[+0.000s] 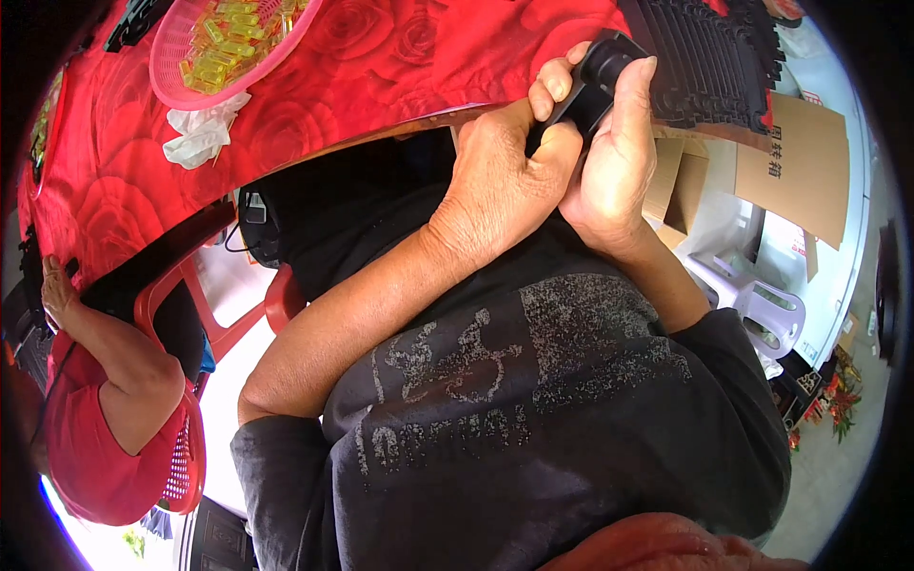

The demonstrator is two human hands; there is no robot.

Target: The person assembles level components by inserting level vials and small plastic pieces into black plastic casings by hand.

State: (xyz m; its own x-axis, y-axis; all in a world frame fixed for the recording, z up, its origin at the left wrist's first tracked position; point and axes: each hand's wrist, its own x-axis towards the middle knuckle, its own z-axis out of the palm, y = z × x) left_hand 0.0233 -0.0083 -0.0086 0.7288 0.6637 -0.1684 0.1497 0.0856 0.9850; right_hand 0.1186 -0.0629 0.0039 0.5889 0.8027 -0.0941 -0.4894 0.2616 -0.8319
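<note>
Both of my hands meet at the table's near edge around a black plastic part (pixel 594 84) with a rounded, barrel-like end; its exact kind does not show. My left hand (pixel 505 171) grips its left side, the thumb bent against the lower end. On the other side my right hand (pixel 614 171) cups it, thumb stretched up along its edge; most of the right fingers are hidden behind it. Just right of the hands, many similar-looking black plastic pieces (pixel 705 62) lie in close rows on the red rose-patterned tablecloth (pixel 381 57).
A pink basket (pixel 164 81) of small clear-yellow pieces (pixel 224 48) stands at the far left, beside a crumpled white tissue (pixel 202 133). Leftward, a person in red (pixel 114 428) sits on a red plastic chair (pixel 195 447). Cardboard boxes (pixel 795 162) and a pale plastic stool (pixel 762 309) are at right.
</note>
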